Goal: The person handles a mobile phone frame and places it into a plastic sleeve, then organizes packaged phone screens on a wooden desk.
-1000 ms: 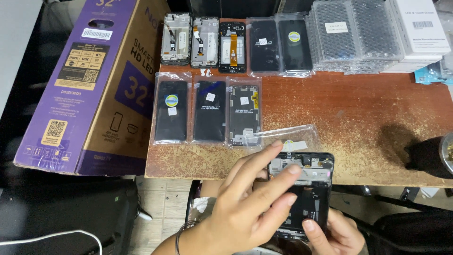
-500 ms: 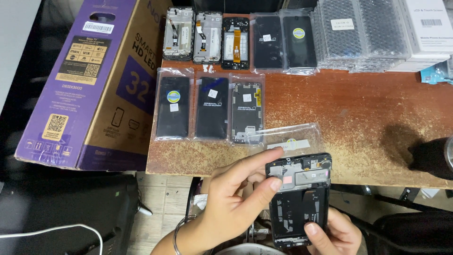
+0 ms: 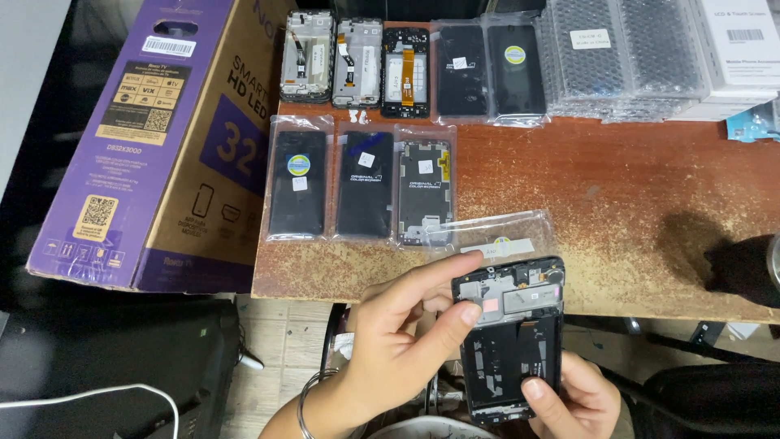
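Holding a black phone display frame with its bare inner side up (image 3: 510,337), the person keeps it just off the near edge of the worn brown wooden table (image 3: 634,187). The right hand (image 3: 569,398) cradles its lower end, thumb pressed on the face. The left hand (image 3: 406,337) has thumb and forefinger pinched at the frame's top left corner, seemingly picking at a small part there. That looks like inspection or stripping work; a careful, light pull seems called for. An empty clear plastic sleeve (image 3: 496,232) lies just beyond.
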